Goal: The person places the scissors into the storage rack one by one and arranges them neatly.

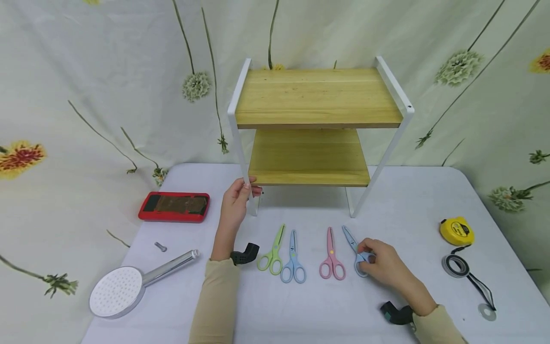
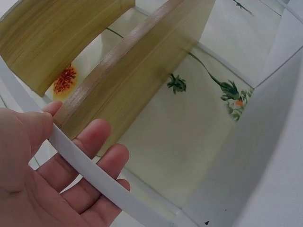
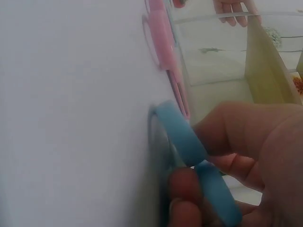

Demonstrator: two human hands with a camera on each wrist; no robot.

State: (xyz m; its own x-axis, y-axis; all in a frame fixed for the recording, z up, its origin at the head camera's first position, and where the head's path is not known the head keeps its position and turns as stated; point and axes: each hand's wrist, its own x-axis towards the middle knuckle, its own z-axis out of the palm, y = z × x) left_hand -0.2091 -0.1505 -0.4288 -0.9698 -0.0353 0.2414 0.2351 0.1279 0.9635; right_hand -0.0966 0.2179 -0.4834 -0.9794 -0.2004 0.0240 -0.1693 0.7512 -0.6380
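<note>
A two-tier wooden shelf (image 1: 308,157) with a white frame (image 2: 90,163) stands at the back of the table. My left hand (image 1: 237,198) holds the frame's front left leg beside the lower board, thumb on one side and fingers curled behind. At the right, my right hand (image 1: 384,262) pinches the handle loops of a pair of blue scissors (image 1: 350,237). Those loops (image 3: 182,135) show between thumb and fingers in the right wrist view, close to the tabletop. Pink scissors (image 1: 330,258) lie just left of them. Another blue pair (image 1: 293,260) and green scissors (image 1: 272,255) lie further left.
On the left are a red case (image 1: 174,207), a small grey bolt-like piece (image 1: 161,247) and a shower head (image 1: 118,291). A yellow tape measure (image 1: 457,231) and a coiled black strap (image 1: 456,266) with a ring lie at the right. Flowered cloth (image 1: 107,71) hangs behind the table.
</note>
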